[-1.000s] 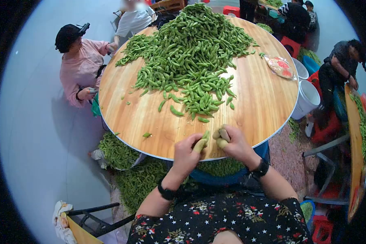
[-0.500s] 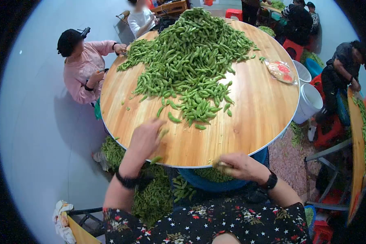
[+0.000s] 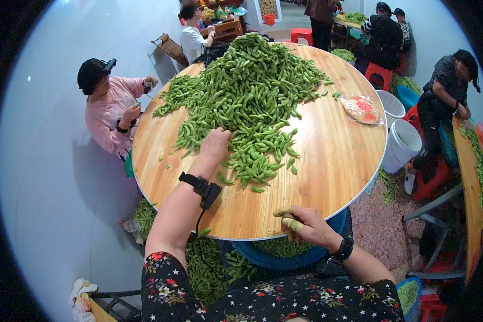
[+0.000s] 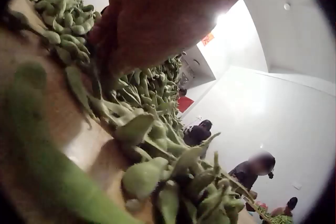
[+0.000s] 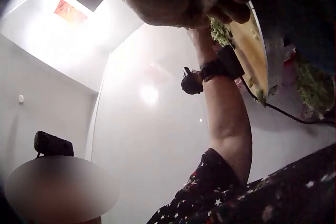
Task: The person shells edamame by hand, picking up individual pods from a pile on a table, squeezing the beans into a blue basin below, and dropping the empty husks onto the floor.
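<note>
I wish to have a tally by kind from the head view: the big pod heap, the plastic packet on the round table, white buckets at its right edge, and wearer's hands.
Pod heap: 1
Plastic packet: 1
White buckets: 2
Left hand plus right hand: 2
Total: 6

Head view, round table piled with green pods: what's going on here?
A person seated or standing at the wooden table has the left hand at the near side of the pod heap. The right hand is at the table's near edge, above a blue tub; whether either hand grips a pod is unclear.
</note>
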Demonstrator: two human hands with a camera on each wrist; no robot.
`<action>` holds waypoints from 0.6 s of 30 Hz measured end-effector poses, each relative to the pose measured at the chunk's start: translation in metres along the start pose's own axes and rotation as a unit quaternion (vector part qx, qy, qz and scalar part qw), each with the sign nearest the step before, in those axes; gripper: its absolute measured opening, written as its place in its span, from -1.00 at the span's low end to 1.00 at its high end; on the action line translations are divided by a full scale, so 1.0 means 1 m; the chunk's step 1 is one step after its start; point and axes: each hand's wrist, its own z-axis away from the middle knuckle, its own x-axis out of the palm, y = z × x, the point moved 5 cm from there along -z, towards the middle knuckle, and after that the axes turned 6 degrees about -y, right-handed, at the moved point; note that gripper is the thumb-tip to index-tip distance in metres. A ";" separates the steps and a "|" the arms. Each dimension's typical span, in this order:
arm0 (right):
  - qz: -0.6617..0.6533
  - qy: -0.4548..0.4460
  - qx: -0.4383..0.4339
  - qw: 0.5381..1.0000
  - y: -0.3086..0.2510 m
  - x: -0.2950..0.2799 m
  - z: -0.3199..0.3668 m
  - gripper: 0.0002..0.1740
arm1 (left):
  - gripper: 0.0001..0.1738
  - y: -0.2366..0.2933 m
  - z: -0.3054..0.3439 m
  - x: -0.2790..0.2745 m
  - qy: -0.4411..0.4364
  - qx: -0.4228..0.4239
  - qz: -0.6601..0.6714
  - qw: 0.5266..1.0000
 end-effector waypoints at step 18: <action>-0.201 0.025 -0.062 0.977 -0.016 0.016 -0.027 -0.65 | -0.77 0.137 0.129 -0.051 -0.012 -0.068 0.477 0.876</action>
